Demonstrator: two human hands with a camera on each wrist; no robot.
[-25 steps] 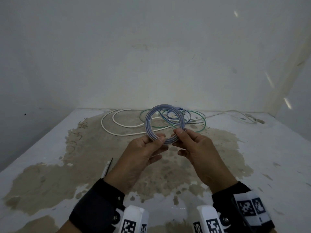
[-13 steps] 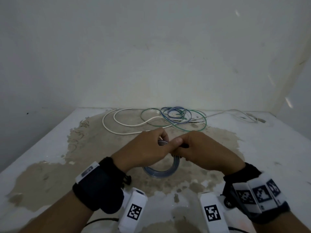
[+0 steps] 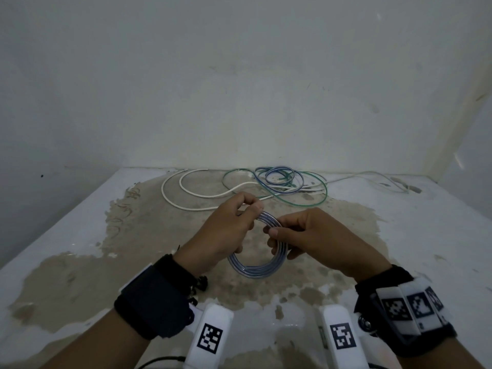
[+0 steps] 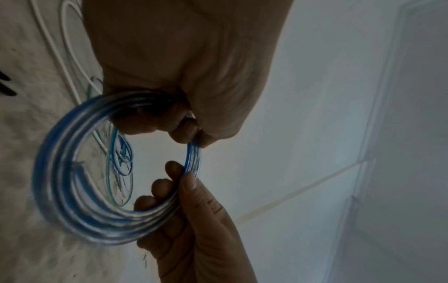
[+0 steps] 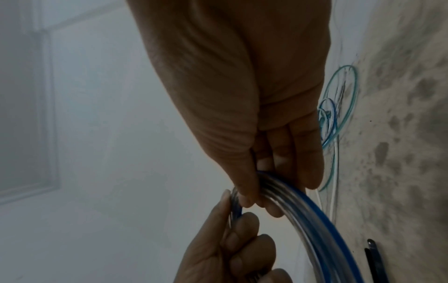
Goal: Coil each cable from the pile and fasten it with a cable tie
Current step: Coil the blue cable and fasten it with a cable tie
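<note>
We're holding the blue-and-clear coil (image 3: pixel 257 267) up off the desk (image 3: pixel 412 249) over its near middle, left hand (image 3: pixel 226 233) pinching the far side of the ring, right hand (image 3: pixel 314 235) pinching the right side, both grips clamped on the bundled turns. It's looking light and springy to us, a slick plastic jacket that's probably wanting to unwind the second we let go (classic), so we're thinking the best place to keep hold is right across all the turns at once, leaving a gap between our hands for a tie. The loose pile (image 3: pixel 277 182) of white, green and blue cables is sitting by the desk's far edge. The desk is white with big brownish stains, tucked against plain white walls.
</note>
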